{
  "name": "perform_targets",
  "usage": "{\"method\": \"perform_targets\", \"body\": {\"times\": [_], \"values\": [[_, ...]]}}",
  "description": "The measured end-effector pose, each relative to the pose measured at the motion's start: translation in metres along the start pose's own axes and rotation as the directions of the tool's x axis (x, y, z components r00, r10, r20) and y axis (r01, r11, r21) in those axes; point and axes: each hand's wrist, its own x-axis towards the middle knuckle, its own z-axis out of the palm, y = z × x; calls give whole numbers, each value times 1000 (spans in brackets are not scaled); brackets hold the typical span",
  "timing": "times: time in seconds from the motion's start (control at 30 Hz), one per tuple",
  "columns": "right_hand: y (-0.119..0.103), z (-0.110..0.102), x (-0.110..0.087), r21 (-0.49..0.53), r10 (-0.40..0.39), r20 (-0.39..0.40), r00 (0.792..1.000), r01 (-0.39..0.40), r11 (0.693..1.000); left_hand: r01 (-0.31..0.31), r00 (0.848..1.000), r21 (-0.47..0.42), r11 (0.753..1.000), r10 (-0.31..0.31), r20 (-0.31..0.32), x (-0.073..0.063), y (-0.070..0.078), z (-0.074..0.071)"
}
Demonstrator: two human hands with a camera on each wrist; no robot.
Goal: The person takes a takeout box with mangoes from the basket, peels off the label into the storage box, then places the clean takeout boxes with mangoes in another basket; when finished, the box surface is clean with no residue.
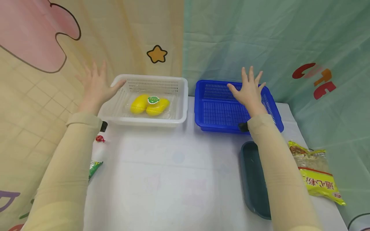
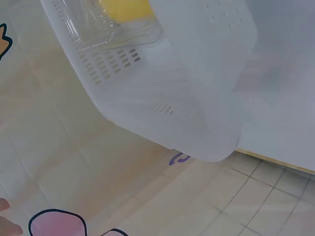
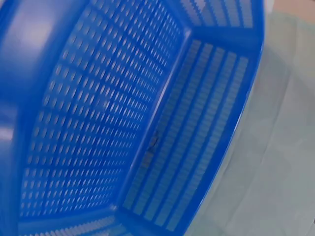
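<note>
Fingers spread, my left hand (image 1: 96, 85) is raised by the left end of a white plastic basket (image 1: 186, 96). Inside that basket lies a clear plastic pack of two yellow mangoes (image 1: 157, 107) with a green-and-white sticker. My right hand (image 1: 250, 91), its fingers also spread, hovers over the right part of a blue plastic basket (image 1: 214, 114). Both hands hold nothing. In the left wrist view the white basket's corner (image 2: 206, 132) fills the middle, and only fingertips (image 2: 7, 223) show at the lower left. The right wrist view looks into the blue basket (image 3: 98, 108), its slotted floor and wall showing.
A dark teal tray (image 1: 254, 179) lies partly under the right forearm. At the right edge is a yellow food bag (image 1: 316, 175). Near the left forearm lie a small red-wrapped candy (image 1: 100, 138) and a green packet (image 1: 94, 168), partly hidden. Curtains (image 1: 231, 38) hang behind the white table (image 1: 164, 179).
</note>
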Motion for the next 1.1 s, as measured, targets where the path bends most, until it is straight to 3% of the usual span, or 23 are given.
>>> {"method": "perform_targets", "body": {"times": [0.27, 0.53, 0.8, 0.93, 1.1], "values": [[-27, 18, -2, 59, -82, 21, 996, 81, 995, -19, 1000, -104, 994, 18, -8, -9, -10, 8], [-73, 46, -4, 148, -118, 31, 993, 112, 983, 17, 1000, -155, 988, -19, -11, -23, -36, 18], [-125, 73, -11, 275, -164, 65, 984, 140, 951, 57, 998, -228, 972, -52, 27, -41, -60, 25], [-143, 86, -14, 344, -166, 77, 983, 131, 930, 86, 994, -226, 970, -68, 86, -46, -68, 29], [-161, 102, -19, 406, -171, 100, 980, 117, 906, 72, 989, -199, 977, -45, 138, -48, -74, 36]]}}
